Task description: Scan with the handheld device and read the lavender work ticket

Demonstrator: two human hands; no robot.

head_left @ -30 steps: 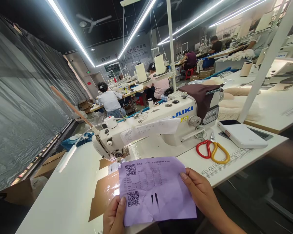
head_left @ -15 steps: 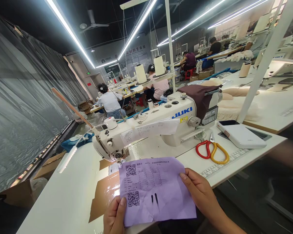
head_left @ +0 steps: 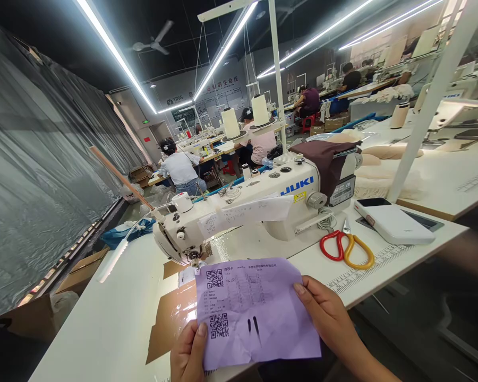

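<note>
A creased purple sheet of paper [head_left: 258, 313], printed with two QR codes, a table and two dark marks, is held up in front of a sewing machine [head_left: 242, 196]. My left hand [head_left: 189, 350] pinches its lower left edge, thumb on top. At the right edge, my right hand [head_left: 322, 302] grips it the same way, the other fingers behind the sheet. The paper hides part of the table just before the machine's needle area. A handwritten white paper strip [head_left: 245, 212] is fixed along the machine's arm.
Scissors [head_left: 346, 249] with red and yellow handles lie right of the paper. Beside them rests a white box-like device [head_left: 394, 220]. Brown cardboard [head_left: 171, 318] covers part of the white table [head_left: 91, 307]. A lamp [head_left: 113, 260] juts out at the left. Several people work behind.
Almost nothing differs. The view has shifted very slightly, and both hands keep the purple sheet in the same place.
</note>
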